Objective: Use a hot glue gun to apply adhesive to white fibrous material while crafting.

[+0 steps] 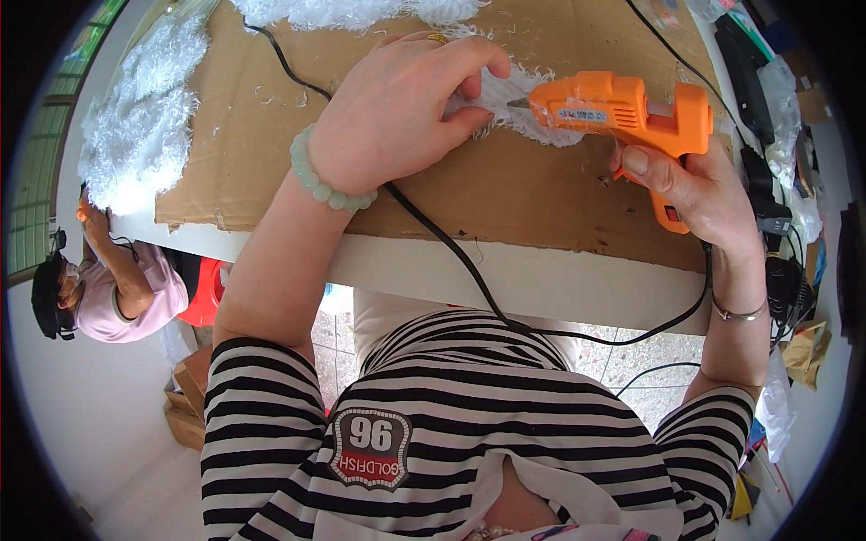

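My right hand (690, 185) is wrapped round the grip of an orange hot glue gun (591, 101), with the thumb along its side. The gun's nozzle aims left, over a white fringed piece (532, 99) lying on brown cardboard (271, 162). My left hand (397, 104) hovers at that piece's left side, its thumb and forefinger apart and curved toward the nozzle. Between them I see nothing gripped; the other fingers are partly hidden. The gun's black cord (451, 248) drops from the grip, loops past the table edge and passes beneath my left forearm.
Shaggy white fringed material (144, 108) is heaped at the left, and more of it (361, 9) lies along the far edge. Another person (126, 288) in a pink top works at the left. Plastic bags and black cables crowd the right side. Cardboard boxes (188, 397) stand on the floor.
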`<state>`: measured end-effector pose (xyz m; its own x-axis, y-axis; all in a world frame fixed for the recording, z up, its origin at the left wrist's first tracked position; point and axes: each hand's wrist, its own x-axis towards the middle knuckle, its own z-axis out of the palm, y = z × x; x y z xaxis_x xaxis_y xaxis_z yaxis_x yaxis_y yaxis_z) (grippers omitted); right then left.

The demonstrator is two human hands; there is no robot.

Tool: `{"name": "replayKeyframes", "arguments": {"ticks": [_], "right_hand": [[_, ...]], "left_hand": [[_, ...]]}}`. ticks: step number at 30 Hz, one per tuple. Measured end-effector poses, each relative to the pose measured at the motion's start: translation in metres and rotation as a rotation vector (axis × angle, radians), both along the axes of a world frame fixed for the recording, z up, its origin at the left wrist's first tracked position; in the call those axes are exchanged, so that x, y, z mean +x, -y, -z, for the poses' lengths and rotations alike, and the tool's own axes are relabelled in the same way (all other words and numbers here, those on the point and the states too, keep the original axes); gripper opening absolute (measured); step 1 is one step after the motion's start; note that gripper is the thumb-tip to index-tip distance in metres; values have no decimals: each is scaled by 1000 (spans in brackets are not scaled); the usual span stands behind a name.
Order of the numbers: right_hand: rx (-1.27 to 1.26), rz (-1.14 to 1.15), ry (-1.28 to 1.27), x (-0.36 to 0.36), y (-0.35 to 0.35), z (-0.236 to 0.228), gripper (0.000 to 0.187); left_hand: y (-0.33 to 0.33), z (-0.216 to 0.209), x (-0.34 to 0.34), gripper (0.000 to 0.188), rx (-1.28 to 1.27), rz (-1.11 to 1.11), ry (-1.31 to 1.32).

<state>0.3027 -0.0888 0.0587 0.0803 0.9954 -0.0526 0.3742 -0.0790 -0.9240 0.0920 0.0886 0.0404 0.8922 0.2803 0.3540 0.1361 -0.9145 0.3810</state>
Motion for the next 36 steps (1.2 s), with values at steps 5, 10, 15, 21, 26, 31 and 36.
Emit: {"name": "replayKeyframes", "arguments": {"ticks": [5,10,15,21,26,31,36], "right_hand": [[-31,-4,32,3,4,-2,38],[-89,38,42,4,12,-8,37],[-75,42,107,5,14,-8,35],[-112,46,101,9,19,-11,35],[-155,38,108,15,22,-15,35],[-123,27,159,16,23,-14,34],[-61,37,171,13,21,-6,34]], "left_hand": [[-3,4,-1,35,3,20,59],[-1,2,0,35,-19,8,29],[-2,3,0,35,-13,23,54],[-2,3,0,35,-10,36,58],[-2,3,1,35,-43,17,31],[-3,4,0,35,-45,18,37],[-2,3,1,34,-46,9,21]]}}
